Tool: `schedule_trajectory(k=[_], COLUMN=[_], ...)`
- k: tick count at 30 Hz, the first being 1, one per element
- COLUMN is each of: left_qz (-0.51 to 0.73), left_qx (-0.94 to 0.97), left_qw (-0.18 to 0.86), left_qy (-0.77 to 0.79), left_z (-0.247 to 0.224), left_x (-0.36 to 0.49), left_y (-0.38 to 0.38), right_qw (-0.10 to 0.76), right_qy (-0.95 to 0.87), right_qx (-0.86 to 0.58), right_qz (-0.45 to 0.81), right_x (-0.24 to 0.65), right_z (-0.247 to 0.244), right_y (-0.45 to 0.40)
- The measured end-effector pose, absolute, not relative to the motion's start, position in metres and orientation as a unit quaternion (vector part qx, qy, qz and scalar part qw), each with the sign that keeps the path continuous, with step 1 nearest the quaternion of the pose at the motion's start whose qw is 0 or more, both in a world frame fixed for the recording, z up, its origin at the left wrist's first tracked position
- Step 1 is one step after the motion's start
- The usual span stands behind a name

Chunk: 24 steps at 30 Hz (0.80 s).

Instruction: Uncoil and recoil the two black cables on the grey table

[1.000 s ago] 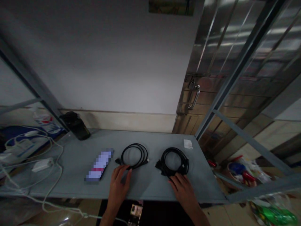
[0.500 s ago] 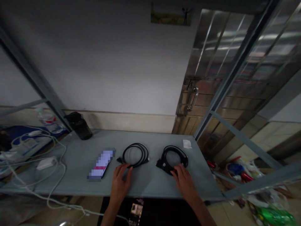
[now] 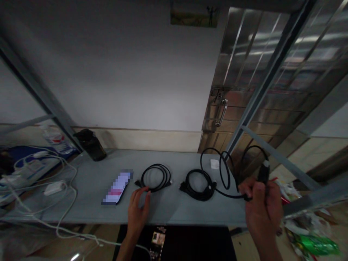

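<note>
A thin black cable coil (image 3: 163, 177) lies on the grey table, its two ends spread to the sides. My left hand (image 3: 138, 208) rests at its near edge, thumb and fingers apart, fingertips by the cable. To the right lies a thicker black cable coil (image 3: 199, 185). My right hand (image 3: 261, 201) is raised beyond the table's right end, closed on a black cable with a dark connector (image 3: 263, 171) sticking up from the fist. Loose loops of this cable hang between the hand and the thicker coil.
A phone (image 3: 117, 187) lies left of the thin coil. Behind it stands a dark bottle (image 3: 91, 145). White cables and an adapter (image 3: 54, 187) cover the left side. A paper scrap (image 3: 214, 164) lies at the back right. Metal frame posts (image 3: 252, 105) flank the table.
My right hand has moved right and up from the thicker coil, now holding a black cable with a connector, its loops lifted off the table. My left hand has barely moved.
</note>
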<state>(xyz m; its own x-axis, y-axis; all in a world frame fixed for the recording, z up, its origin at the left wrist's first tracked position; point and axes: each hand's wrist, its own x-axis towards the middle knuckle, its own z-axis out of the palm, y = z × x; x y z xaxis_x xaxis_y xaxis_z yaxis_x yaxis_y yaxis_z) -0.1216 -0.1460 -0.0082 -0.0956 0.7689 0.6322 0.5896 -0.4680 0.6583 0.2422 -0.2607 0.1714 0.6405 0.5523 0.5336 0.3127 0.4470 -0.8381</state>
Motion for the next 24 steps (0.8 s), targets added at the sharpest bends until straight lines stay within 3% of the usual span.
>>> schedule_trajectory(k=[4, 12, 18, 24], left_qz=[0.544, 0.415, 0.387, 0.372], left_qx=[0.648, 0.711, 0.740, 0.722], left_qw=[0.177, 0.444, 0.398, 0.411], left_qy=[0.504, 0.353, 0.380, 0.415], left_z=[0.013, 0.043, 0.049, 0.058], left_x=[-0.092, -0.036, -0.042, -0.061], left_y=[-0.190, -0.278, -0.258, -0.256], right_qw=[0.749, 0.622, 0.560, 0.541], right_qy=[-0.410, -0.419, -0.487, -0.499], right_qx=[-0.502, -0.597, -0.544, -0.569], right_qz=[0.140, 0.285, 0.392, 0.367], right_x=[0.214, 0.140, 0.126, 0.153], right_z=[0.163, 0.082, 0.062, 0.066], right_y=[-0.286, -0.306, -0.296, -0.294])
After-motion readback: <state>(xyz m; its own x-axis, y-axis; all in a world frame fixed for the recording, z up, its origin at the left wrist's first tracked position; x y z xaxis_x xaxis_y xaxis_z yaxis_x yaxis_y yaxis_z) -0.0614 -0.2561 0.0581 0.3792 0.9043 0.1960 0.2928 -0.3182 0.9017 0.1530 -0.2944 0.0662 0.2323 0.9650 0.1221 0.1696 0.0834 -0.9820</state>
